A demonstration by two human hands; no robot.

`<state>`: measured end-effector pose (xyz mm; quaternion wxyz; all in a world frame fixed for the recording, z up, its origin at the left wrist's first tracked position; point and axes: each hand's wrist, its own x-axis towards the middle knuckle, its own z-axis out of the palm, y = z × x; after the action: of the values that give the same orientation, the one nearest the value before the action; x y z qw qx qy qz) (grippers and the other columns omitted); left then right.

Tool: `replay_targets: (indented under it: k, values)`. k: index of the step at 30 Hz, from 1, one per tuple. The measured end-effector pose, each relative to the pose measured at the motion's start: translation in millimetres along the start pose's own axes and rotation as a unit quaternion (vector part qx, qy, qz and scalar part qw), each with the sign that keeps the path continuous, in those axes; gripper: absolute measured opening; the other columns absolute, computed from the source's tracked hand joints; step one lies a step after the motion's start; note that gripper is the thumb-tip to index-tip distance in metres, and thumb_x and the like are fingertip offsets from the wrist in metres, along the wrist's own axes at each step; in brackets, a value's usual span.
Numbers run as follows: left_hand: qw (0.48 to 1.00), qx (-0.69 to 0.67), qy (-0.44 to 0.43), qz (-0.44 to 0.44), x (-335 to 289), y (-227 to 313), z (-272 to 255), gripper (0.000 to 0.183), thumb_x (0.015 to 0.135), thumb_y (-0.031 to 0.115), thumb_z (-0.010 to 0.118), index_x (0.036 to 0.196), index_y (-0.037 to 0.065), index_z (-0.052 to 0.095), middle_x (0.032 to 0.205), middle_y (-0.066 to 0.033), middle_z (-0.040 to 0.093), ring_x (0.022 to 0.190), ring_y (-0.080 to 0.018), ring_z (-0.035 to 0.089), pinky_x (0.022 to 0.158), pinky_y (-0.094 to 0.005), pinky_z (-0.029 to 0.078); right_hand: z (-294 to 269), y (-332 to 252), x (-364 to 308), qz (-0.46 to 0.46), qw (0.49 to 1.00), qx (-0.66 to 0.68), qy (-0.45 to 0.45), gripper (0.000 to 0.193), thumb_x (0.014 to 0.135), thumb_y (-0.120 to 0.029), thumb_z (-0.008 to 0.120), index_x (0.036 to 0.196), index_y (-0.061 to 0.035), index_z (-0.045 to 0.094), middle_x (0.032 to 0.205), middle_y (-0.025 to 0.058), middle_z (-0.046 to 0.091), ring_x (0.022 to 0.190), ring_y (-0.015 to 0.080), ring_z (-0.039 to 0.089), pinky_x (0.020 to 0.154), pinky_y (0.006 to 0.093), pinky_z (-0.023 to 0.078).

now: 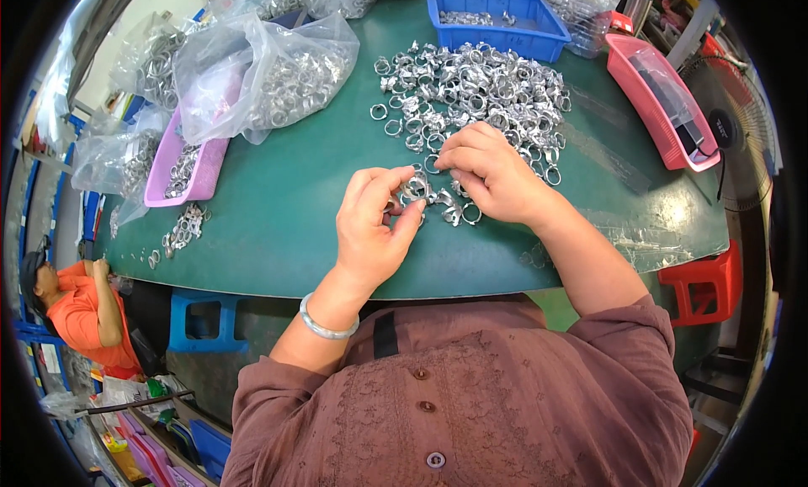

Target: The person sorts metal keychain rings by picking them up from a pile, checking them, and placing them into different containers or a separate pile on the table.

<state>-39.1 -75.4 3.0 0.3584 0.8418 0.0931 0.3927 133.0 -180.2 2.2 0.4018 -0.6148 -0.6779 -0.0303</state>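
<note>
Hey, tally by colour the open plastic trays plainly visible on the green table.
Blue tray: 1
Pink tray: 1
Purple tray: 1
Total: 3
Something dark blue behind the clear bag is too hidden to tell, so I left it out.

The left forearm [299,346] slants far and to the right, and the left wrist [347,287] runs nearly straight into the left hand [367,228]. Its fingers curl rightward, the thumb angled up beneath the index finger with a small gap between their tips. The right forearm [589,255] slants far and leftward; the right hand [492,175], slightly farther out, has its back upward, fingers bent left and thumb tucked below. The hands stand close, apart.
</note>
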Motion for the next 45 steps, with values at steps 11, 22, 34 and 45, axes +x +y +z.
replay_targets:
  k: [11,22,34,45]
  values:
    - [0.982,-0.112,0.014,-0.150,-6,-5,-5,0.028,0.072,-0.003,0.063,0.099,0.001,0.056,0.085,-0.0037,0.053,0.065,-0.0062,0.048,0.053,-0.0182,0.039,-5,-5,-3,-0.013,0.991,-0.078,-0.104,0.008,0.071,-0.013,0.063,0.076,-0.0066,0.063,0.111,0.0084,0.053,0.113,0.0297,0.039,0.092,0.0431,0.030]
    - [0.693,-0.610,-0.024,-0.384,-6,-15,-18,0.027,0.083,0.009,0.049,0.109,0.001,0.050,0.094,-0.0108,0.059,0.082,-0.0207,0.060,0.065,-0.0303,0.050,-1,-6,-4,-0.011,0.989,-0.081,-0.123,0.009,0.069,-0.012,0.065,0.071,-0.0057,0.059,0.116,0.0084,0.051,0.116,0.0327,0.037,0.094,0.0464,0.029]
    - [0.800,-0.458,-0.056,-0.384,-8,6,5,0.039,0.079,0.005,0.064,0.115,0.004,0.050,0.078,0.0026,0.052,0.061,-0.0043,0.045,0.048,-0.0160,0.033,-4,-30,6,-0.108,0.992,-0.067,0.027,0.009,0.068,-0.009,0.065,0.076,-0.0071,0.060,0.111,0.0077,0.053,0.110,0.0316,0.043,0.090,0.0426,0.037]
    - [0.785,-0.511,-0.055,-0.347,-13,-15,-2,0.033,0.083,0.013,0.061,0.113,0.007,0.051,0.084,-0.0003,0.052,0.061,-0.0081,0.045,0.048,-0.0172,0.035,-9,-14,8,-0.066,0.996,0.010,0.051,0.021,0.068,0.000,0.062,0.087,-0.0049,0.057,0.103,0.0099,0.055,0.101,0.0319,0.046,0.087,0.0399,0.039]
